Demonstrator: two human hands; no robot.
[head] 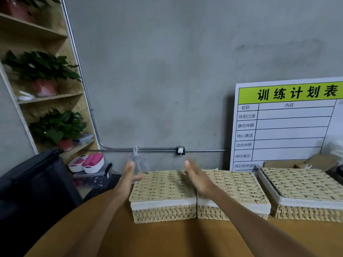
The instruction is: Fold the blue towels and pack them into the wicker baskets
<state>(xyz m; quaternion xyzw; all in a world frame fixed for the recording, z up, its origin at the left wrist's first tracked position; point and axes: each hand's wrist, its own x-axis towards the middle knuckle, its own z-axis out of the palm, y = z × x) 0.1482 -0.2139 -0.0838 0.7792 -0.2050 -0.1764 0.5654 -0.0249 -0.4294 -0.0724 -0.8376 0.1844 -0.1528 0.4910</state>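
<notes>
Three lidded wicker baskets stand in a row at the back of the brown table [167,238]: a left basket [163,197], a middle basket [235,193] and a right basket [304,193]. All lids are down and white lining shows under them. My left hand [128,175] is held out flat at the left edge of the left basket, fingers straight. My right hand [196,175] reaches out with straight fingers over the seam between the left and middle baskets. Neither hand holds anything. No blue towel is in view.
A white board with a green header [285,123] leans on the grey wall behind the right baskets. A shelf with potted plants [46,89] stands at left, a black case [31,182] below it, and white tubs with pink rolls [87,163] on the floor.
</notes>
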